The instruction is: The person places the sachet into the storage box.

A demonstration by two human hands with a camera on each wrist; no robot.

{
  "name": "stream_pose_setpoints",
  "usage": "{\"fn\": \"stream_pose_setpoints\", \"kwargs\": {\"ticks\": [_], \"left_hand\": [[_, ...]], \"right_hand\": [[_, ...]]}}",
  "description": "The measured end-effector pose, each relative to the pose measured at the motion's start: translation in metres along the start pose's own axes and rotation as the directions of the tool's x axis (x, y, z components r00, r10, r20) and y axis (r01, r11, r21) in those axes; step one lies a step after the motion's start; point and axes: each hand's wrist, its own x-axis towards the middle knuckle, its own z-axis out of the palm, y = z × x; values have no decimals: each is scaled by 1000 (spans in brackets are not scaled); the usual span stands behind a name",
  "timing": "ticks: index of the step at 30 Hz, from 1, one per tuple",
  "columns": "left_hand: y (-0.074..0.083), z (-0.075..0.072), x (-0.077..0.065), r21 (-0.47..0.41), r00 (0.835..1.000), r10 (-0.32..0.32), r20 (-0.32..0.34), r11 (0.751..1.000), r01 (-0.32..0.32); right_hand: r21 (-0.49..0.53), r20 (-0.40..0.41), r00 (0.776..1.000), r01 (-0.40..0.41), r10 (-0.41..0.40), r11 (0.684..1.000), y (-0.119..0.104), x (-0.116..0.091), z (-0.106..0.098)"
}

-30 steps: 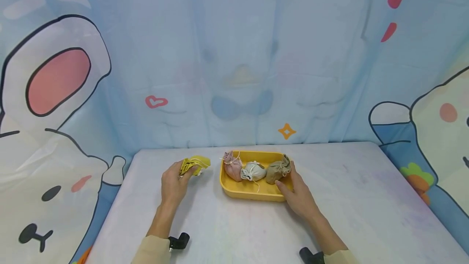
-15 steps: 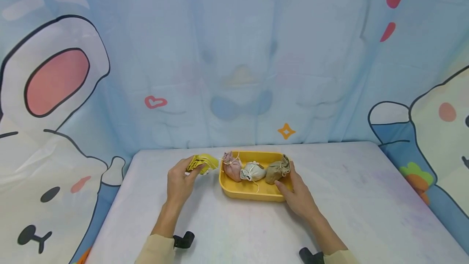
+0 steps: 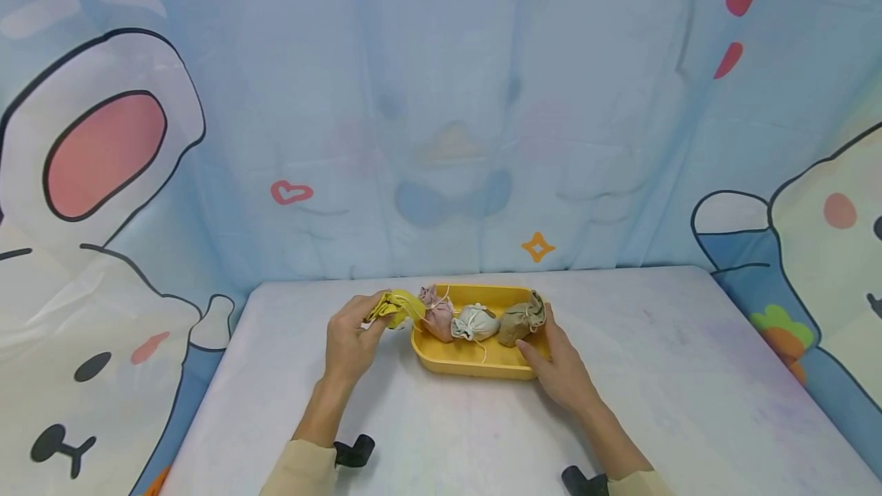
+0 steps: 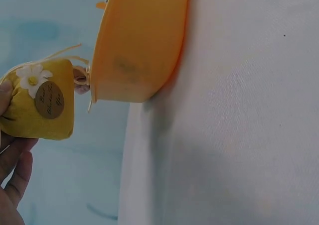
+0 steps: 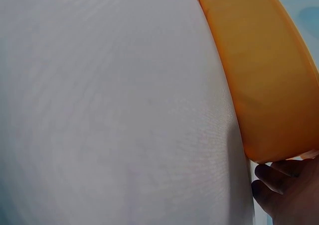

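Observation:
My left hand [image 3: 350, 339] pinches a yellow drawstring sachet [image 3: 397, 305] just beyond the left end of a yellow tray [image 3: 472, 367]. A white flower and a round brown label show on that sachet [image 4: 50, 100] in the left wrist view. Inside the tray lie a pink sachet [image 3: 437, 321] at the left, a pale grey one [image 3: 475, 323] in the middle and an olive one [image 3: 521, 321] at the right. My right hand [image 3: 563, 372] holds the tray's right end, thumb over the front rim; its fingers [image 5: 275, 179] show against the tray's end in the right wrist view.
A white-covered table [image 3: 441, 435] bears the tray close to its far edge. Behind it hangs a blue curtain [image 3: 441, 98] with cartoon prints. Dark wrist cameras sit on both wrists.
My left hand has moved right with the yellow sachet, from apart from the tray to its left rim by the pink sachet. My right hand and the tray have stayed nearly still.

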Motion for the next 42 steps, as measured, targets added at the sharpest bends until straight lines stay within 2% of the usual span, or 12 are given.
{"fn": "stream_pose_setpoints", "kwargs": {"ticks": [6,17,24,30,42], "left_hand": [[5,3,0,-20,1000,10,23,1000,-10],[15,10,-1,-66,988,51,143,997,-42],[18,15,0,-87,982,81,174,994,-67],[21,20,0,-76,978,72,195,995,-58],[27,29,-4,-77,956,112,272,993,-95]], "right_hand": [[3,3,1000,-7,7,1000,-1,-1,0],[7,-16,1000,18,-18,1000,2,0,1],[6,-17,1000,15,-15,1000,3,1,1],[6,-17,1000,13,-13,1000,2,1,0],[10,-14,1000,10,-10,1000,1,0,0]]}}
